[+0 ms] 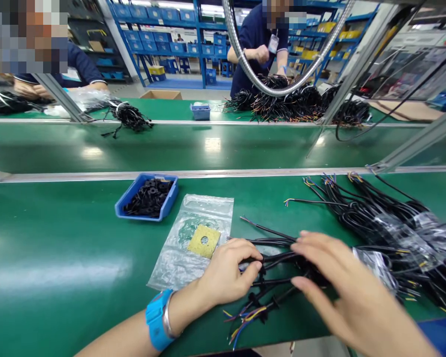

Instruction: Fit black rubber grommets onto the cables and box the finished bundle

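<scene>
Landmark: clear plastic bag [174, 270] on the green bench [70, 267]. Black cables [278, 242] lie just right of it, running between both hands.

Left hand [230, 270]: at the bag's lower right edge, overlapping it in view. Grip narrow, thumb and forefinger nearly meeting around the cables. How many strands it has, can't tell. Blue wristband [156, 321] and silver bangle [167, 315] on that wrist, below the bag.

Right hand [334, 282]: farther right of the bag, over the same cables. Grip wide, thumb well apart from fingers, cables in the gap. Can't tell how firmly it touches them.

Bare coloured wire ends [249, 320] fan out below and right of the bag. Yellow square pad [196, 244] with a round hole sits at the bag; in or on it, can't tell.

Blue tray [139, 217] of black parts [148, 198]: near the bag, upper left. Partly film-wrapped cable pile [360, 215]: well right of the bag. Co-worker [250, 44] stands far beyond the bag, behind a cable heap [290, 103].
</scene>
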Demonstrator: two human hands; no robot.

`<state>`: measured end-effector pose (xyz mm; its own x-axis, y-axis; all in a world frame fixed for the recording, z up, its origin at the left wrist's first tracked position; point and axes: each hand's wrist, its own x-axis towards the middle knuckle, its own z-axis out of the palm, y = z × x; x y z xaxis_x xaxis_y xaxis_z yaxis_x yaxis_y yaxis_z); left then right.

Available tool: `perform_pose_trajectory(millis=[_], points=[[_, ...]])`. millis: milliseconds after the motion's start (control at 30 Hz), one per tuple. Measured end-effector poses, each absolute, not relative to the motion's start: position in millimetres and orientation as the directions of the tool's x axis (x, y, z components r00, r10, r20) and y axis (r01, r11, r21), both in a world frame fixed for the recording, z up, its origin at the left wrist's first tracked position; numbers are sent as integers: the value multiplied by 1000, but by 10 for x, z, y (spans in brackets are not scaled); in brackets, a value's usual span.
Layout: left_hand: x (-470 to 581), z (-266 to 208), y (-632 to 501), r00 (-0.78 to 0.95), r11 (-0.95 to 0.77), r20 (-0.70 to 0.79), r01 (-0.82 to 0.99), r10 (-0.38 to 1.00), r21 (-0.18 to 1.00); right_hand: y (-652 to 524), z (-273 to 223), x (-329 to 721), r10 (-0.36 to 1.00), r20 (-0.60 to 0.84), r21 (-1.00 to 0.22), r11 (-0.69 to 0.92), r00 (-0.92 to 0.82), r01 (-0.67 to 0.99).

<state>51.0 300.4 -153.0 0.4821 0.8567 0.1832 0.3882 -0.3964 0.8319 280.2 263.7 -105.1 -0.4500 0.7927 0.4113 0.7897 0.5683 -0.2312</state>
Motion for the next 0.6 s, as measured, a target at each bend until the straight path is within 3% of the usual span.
perform_pose_trajectory(millis=[133,233,300,367,433,533,600], points=[[547,-1458,2998,529,-414,138,449,837,792,2922,-864,3501,912,59,-161,410,-406,898],[624,-1379,3056,622,-467,113,441,775,767,3091,-898,3760,861,-315,-355,283,-399,891],[700,-1344,3133,673,-507,152,369,724,779,3072,-923,3786,830,-374,-428,241,-414,871],[789,-1318,3240,705,-522,172,316,688,792,2953,-933,3768,869,-300,-388,265,-393,883],[891,-1274,3359,710,-477,132,312,692,822,2780,-932,3755,919,-135,-280,324,-372,903],[1082,-1119,3495,649,-279,41,267,759,922,2535,-926,3728,902,213,-25,390,-376,920],[1225,-967,3510,607,-154,66,94,792,984,2420,-952,3657,838,426,179,292,-342,939]])
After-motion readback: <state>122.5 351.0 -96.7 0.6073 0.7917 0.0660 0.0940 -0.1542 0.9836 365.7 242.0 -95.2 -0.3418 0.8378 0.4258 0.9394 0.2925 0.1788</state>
